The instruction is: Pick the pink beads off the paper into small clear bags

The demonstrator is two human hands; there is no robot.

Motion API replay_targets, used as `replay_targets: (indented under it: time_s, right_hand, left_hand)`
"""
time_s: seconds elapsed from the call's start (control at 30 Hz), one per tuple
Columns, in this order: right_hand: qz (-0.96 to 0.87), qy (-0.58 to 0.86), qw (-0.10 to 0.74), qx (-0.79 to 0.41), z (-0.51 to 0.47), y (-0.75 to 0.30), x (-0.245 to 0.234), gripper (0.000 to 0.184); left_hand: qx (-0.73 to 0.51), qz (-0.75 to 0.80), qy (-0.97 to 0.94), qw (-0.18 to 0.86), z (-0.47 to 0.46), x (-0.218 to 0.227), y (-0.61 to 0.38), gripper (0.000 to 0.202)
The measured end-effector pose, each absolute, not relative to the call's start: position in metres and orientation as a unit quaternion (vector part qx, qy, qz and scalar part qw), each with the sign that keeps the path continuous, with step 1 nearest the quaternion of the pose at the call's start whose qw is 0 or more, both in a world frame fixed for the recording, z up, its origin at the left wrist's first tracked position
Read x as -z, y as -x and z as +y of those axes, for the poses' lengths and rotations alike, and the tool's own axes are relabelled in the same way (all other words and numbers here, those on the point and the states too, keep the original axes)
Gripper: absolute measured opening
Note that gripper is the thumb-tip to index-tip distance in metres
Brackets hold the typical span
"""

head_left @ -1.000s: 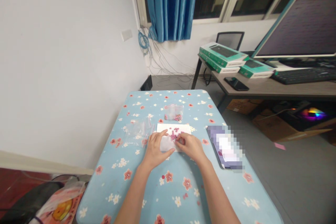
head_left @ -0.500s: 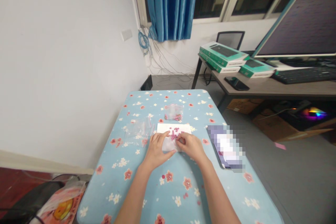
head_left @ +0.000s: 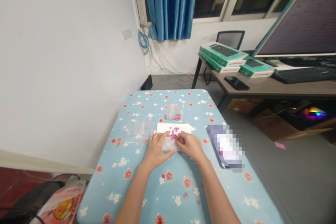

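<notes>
A white sheet of paper [head_left: 181, 127] lies on the blue flowered tablecloth [head_left: 168, 189], with several small pink beads [head_left: 173, 132] scattered on it. My left hand [head_left: 155, 149] grips a small clear plastic bag [head_left: 167, 143] between thumb and forefinger at the sheet's near edge. My right hand [head_left: 191, 145] is pinched at the bag's right side, fingertips among the beads; what it pinches is too small to name.
A clear bag with pink beads [head_left: 173, 112] lies behind the sheet, and empty clear bags [head_left: 138, 128] lie to its left. A blurred flat object [head_left: 226, 146] rests right of my hands. A desk [head_left: 275, 87] with monitor, keyboard and green boxes stands at right.
Nothing has visibly moved beyond slight finger shifts at the bag.
</notes>
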State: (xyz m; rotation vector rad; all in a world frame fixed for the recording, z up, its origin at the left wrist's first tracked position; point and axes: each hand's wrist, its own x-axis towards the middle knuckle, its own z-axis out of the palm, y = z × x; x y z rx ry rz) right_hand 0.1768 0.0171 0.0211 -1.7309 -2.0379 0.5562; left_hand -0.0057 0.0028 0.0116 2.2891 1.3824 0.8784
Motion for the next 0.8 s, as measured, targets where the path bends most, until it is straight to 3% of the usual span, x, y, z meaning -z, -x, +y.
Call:
replay_targets:
  time_s: [0.17,0.43,0.8]
  right_hand:
    - [-0.724,0.601,0.241,-0.235,0.0183,-0.1806,-0.022,0.01]
    - [-0.664,0.521,0.366,-0.392,0.0185,-0.1816,-0.0208,0.017]
    - [-0.663,0.506,0.364,-0.414,0.0186,-0.1794,-0.0207,0.018]
  left_hand:
    - [-0.303,0.488,-0.801,0.168,0.003,-0.0126,0.0058,0.071]
    - [-0.317,0.485,-0.797,0.171,0.002,-0.0157,0.0048,0.07]
    - [-0.332,0.486,-0.791,0.167,0.002,-0.0155,0.0048,0.069]
